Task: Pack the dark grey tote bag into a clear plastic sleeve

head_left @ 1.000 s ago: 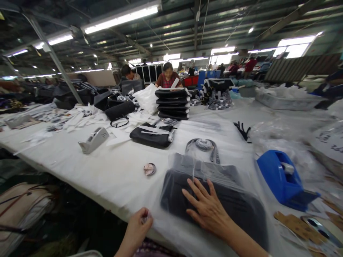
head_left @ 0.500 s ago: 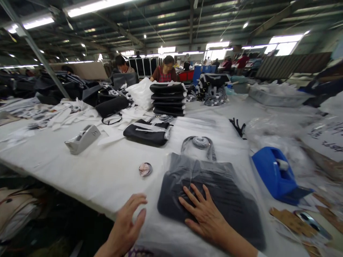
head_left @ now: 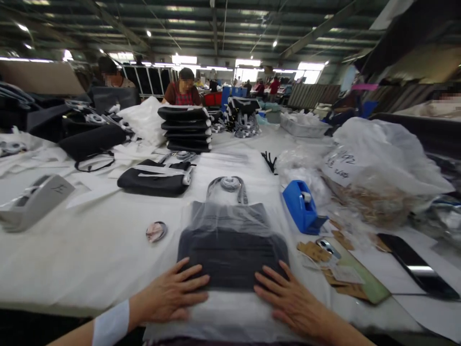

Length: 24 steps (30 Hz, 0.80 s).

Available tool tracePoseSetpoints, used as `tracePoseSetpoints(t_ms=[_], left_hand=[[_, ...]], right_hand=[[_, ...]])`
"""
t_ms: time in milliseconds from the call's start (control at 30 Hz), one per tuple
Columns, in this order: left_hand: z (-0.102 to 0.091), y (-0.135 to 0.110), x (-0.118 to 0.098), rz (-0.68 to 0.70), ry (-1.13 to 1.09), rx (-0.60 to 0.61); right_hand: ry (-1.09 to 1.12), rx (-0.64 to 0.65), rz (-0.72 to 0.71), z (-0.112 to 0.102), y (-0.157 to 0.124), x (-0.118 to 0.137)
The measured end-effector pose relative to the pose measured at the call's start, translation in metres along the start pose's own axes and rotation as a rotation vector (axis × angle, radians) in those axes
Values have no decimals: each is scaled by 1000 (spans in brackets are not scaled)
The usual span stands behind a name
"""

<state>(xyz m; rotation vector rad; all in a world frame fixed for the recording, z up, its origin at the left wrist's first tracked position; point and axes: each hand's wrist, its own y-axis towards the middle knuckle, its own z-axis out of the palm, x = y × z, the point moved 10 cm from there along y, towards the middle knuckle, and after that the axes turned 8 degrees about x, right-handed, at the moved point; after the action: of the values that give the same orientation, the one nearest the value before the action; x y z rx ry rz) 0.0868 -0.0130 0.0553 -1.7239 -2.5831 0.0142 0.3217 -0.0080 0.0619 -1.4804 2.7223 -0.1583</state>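
Observation:
A dark handbag (head_left: 230, 250) lies flat inside a clear plastic bag (head_left: 234, 315) on the white table, close to me. Its strap (head_left: 243, 191), partly wrapped in grey, loops out beyond the far side. My left hand (head_left: 176, 290) rests flat on the plastic at the handbag's near left corner, fingers spread. At the near right corner, my right hand (head_left: 284, 295) lies the same way, palm down with fingers apart. Neither hand grips anything.
A blue tape dispenser (head_left: 301, 206), phones (head_left: 418, 264) and brown card tags (head_left: 315, 251) are to the right. A grey dispenser (head_left: 34, 202), a tape roll (head_left: 156, 231) and a folded black bag (head_left: 154, 178) are left. Stacked black bags (head_left: 185, 127) stand behind; a person (head_left: 183, 89) is beyond.
My left hand has come onto the plastic from the table's left side. My right hand has slid to the near right corner. The handbag now lies straighter before me, and the view has turned right.

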Motion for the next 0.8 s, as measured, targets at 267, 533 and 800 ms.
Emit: tracePoseSetpoints(t_ms=[267,533,800], left_hand=[[32,-135,25,-283,162,-168],[36,-80,47,-90,212,-32],[23,-42,30,53,-374,173]], right_hand=[[-178,-348,282,-1,-151,-36],[-506,-192,-25,3,-67,-63],[193,159,-292,-3,-30,-16]])
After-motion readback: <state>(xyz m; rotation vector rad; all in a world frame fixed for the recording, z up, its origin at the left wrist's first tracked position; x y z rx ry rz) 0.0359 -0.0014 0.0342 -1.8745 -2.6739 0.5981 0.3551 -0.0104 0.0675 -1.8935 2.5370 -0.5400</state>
